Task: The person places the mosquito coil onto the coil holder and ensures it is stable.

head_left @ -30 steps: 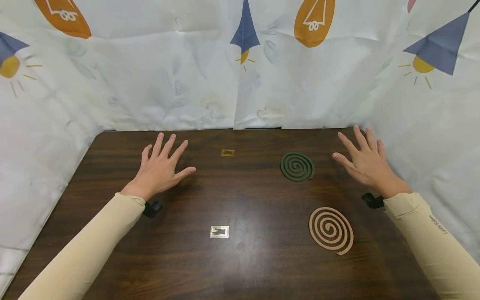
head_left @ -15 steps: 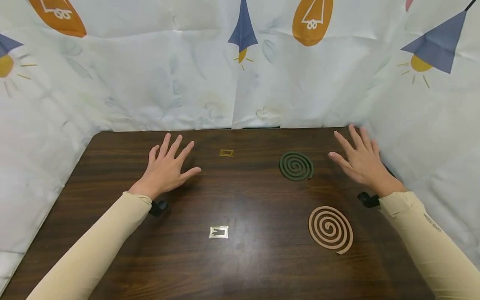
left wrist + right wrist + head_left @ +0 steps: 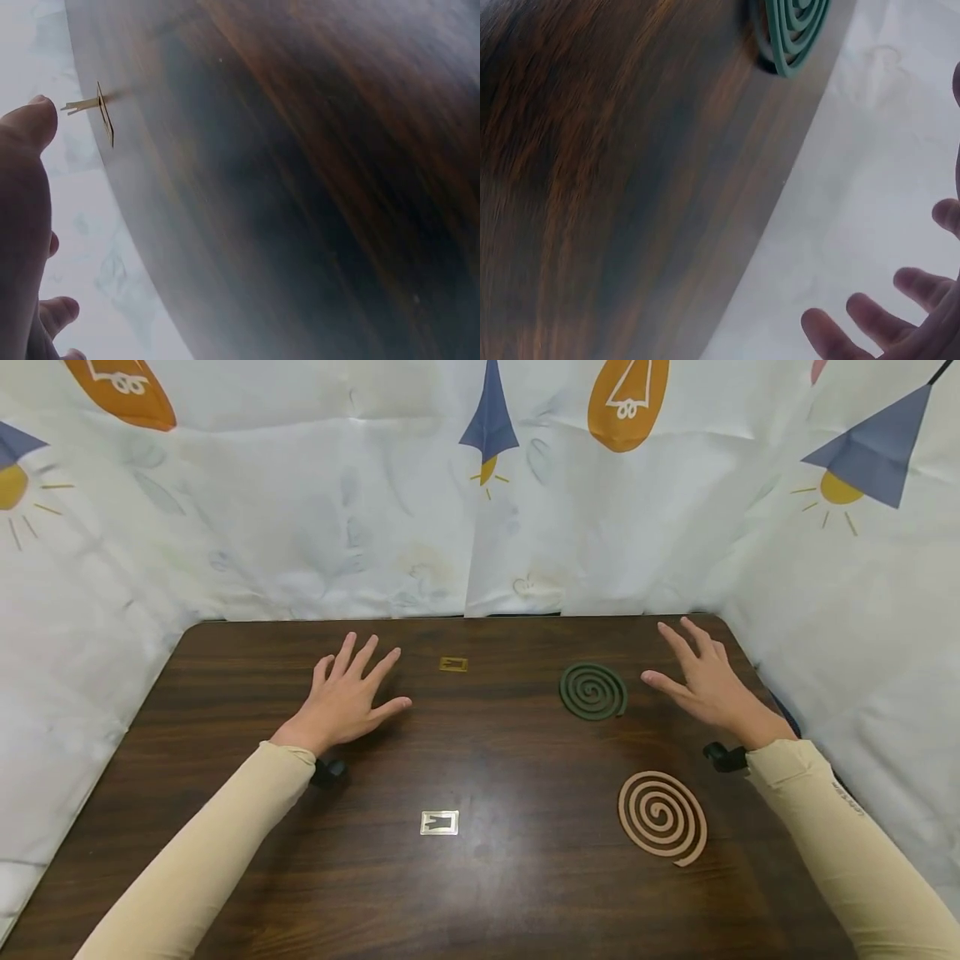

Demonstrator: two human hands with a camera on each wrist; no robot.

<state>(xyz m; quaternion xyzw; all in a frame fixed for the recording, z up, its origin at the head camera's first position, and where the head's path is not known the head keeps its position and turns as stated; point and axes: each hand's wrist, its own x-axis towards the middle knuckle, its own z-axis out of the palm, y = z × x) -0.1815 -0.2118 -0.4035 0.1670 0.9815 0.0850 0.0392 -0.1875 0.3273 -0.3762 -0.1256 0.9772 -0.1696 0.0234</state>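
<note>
My left hand [image 3: 341, 703] hovers over the table's left half with fingers spread, holding nothing. To its right, near the far edge, lies a small gold metal mosquito coil stand [image 3: 453, 665]. In the left wrist view that stand [image 3: 106, 118] shows a forked prong sticking out from its plate. A silver coil stand [image 3: 450, 817] lies closer to me. My right hand [image 3: 708, 687], also spread and holding nothing, is above the far right of the table. Just left of it is a dark green mosquito coil [image 3: 592, 692]. Nearer me lies a tan mosquito coil [image 3: 660, 814].
The dark wooden table [image 3: 525, 910] ends at the back against a white printed cloth [image 3: 300, 527]. More of this cloth borders the left and right sides. Each wrist carries a black camera mount [image 3: 724, 757] beside the sleeve.
Both hands have drifted inward: the left to the right, the right to the left toward the green coil. The coils and stands lie where they were.
</note>
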